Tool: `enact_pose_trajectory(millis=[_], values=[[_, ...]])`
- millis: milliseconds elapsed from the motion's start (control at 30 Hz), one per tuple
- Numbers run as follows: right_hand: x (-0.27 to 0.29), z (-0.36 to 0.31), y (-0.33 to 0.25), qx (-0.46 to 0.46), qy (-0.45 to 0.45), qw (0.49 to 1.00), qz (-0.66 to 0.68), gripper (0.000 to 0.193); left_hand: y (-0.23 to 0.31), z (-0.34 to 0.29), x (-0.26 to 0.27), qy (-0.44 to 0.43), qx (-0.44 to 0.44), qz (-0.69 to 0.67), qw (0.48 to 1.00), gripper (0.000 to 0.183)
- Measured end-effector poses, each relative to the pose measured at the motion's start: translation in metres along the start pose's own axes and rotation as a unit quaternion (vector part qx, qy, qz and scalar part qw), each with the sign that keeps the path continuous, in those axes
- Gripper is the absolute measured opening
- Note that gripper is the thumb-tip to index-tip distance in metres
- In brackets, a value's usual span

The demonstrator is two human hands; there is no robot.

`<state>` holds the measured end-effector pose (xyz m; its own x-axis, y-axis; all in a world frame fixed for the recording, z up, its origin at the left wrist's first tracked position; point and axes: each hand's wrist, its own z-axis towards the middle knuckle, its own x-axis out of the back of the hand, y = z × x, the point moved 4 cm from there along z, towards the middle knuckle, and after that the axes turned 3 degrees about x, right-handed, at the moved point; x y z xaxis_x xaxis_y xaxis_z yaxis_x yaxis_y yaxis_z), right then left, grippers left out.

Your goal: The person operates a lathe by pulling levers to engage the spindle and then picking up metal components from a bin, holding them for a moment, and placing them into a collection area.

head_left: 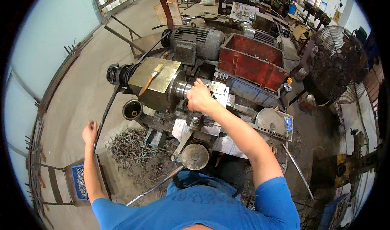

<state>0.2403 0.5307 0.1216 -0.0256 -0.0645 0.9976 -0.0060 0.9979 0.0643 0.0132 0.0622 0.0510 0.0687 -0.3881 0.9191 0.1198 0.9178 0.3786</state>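
Note:
My right hand (pixel 198 96) reaches across the metal-working lathe, its fingers closed at the front of the shiny spindle chuck (pixel 179 89). Whatever those fingers grip is hidden behind the hand. Off to the left, my left hand (pixel 89 132) hangs above the floor beside a black rod (pixel 106 120); its fingers are curled, and what they hold, if anything, is too small to make out. On top of the brass-coloured headstock (pixel 150 72) lies a paintbrush (pixel 150 79) with a wooden handle. The tool slide (pixel 219 92) sits just right of my right hand.
Behind the lathe are a grey motor (pixel 199 41) and a red metal bin (pixel 248 65). A large fan (pixel 339 63) stands at right. Metal shavings (pixel 132 148) are heaped below. A blue tray (pixel 80 182) of small metal parts sits lower left. Round handwheels (pixel 195 157) and long levers (pixel 298 171) jut toward me.

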Motion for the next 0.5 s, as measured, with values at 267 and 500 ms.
enact_pose_trajectory(millis=[267,500], values=[[-0.026,0.005,0.013,-0.003,0.034,0.999,0.007,0.018,0.068,-0.092,-0.035,0.03,0.026,0.084,0.996,0.047],[-0.017,-0.009,0.013,-0.014,0.066,0.997,-0.045,0.027,0.074,-0.086,-0.031,-0.055,-0.073,0.091,0.992,0.04]])
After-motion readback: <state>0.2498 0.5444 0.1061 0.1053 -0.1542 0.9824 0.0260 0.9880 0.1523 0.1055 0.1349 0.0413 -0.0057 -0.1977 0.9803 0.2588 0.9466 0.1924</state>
